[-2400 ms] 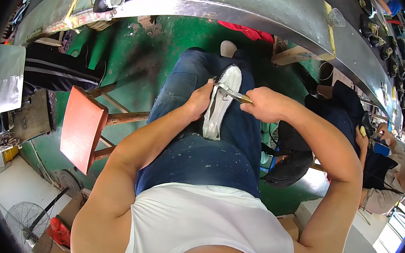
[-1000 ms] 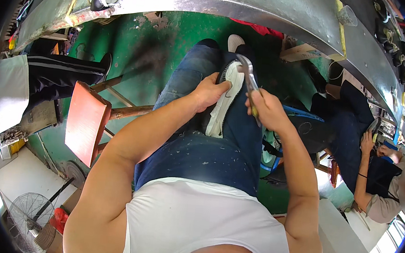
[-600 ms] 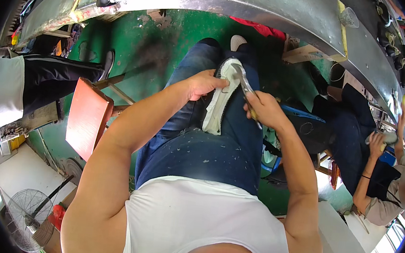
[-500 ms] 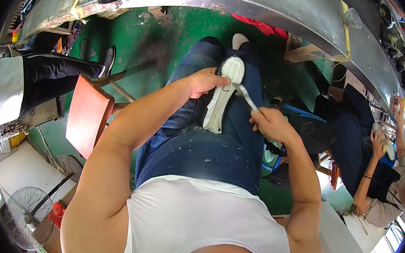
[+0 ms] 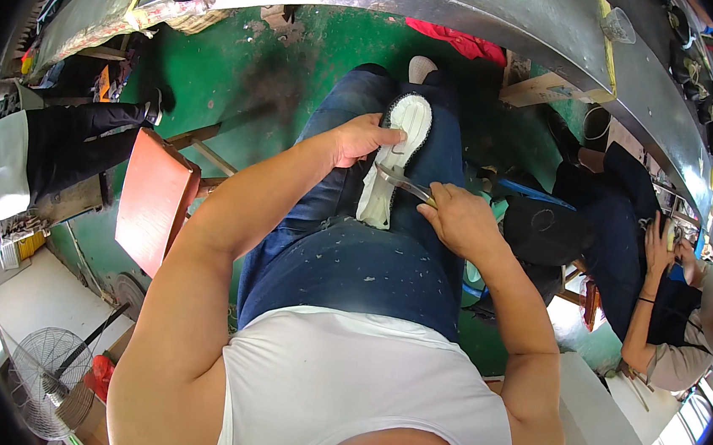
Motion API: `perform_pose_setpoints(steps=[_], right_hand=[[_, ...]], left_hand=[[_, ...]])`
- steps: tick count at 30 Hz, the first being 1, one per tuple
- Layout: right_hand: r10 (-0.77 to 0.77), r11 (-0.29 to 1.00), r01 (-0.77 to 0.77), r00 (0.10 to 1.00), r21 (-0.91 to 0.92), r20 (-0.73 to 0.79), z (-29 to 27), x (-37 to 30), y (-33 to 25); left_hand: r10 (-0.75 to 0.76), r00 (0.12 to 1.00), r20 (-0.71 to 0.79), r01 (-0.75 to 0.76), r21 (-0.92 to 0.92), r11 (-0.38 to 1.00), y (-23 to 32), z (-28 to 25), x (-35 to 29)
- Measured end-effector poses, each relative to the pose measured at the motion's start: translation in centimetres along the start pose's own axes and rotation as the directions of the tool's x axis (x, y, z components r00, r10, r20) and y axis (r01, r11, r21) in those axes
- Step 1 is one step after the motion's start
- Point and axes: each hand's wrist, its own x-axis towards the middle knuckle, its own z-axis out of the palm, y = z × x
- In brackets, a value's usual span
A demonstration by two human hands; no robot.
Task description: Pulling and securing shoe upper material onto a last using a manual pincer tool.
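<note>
1. Gripping shoe by its edge: left hand, thumb on white face.
2. Right hand closed around handle of metal-headed tool; head at shoe's near half, contact unclear.
3. Shoe lies white face up on blue trousers, rounded end toward metal bench.
4. Reddish stool off to left.

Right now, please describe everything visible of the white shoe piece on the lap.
The shoe piece is long, whitish and fabric-like, with a dark, notched-looking edge around its rounded end. It lies lengthwise on the thighs, that end forward. The left hand has its thumb on it. The metal tool in the right hand overlaps it in view; contact unclear.
</note>
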Motion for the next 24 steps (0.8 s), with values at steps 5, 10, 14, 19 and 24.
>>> perform_pose_setpoints(steps=[5, 10, 14, 19, 24], right_hand=[[-0.049, 0.995, 0.060, 0.989, 0.074, -0.138, 3.1, 0.4, 1.3], [0.150, 0.983, -0.146, 0.988, 0.114, -0.024, 2.2, -3.3, -0.5], [0.298, 0.932, -0.317, 0.946, 0.173, 0.128, 1.4, -2.6, 0.1], [0.171, 0.947, -0.204, 0.974, 0.247, 0.149, 0.7, -3.3, 0.3], [0.165, 0.979, -0.173, 0.983, 0.108, 0.079, 1.3, -4.7, -1.4]], left_hand=[[0.018, 0.999, 0.028, -0.016, -0.060, 0.998, -0.5, -0.8, 0.6], [0.220, 0.974, 0.048, -0.224, 0.105, 0.969, -1.4, 0.5, 0.1], [0.288, 0.954, -0.087, -0.259, 0.249, 0.933, -3.1, 3.2, -1.7], [0.279, 0.958, -0.064, -0.276, 0.054, 0.960, -4.8, 4.1, -3.4], [0.312, 0.938, -0.154, -0.307, 0.055, 0.950, -5.6, 3.9, -1.9]])
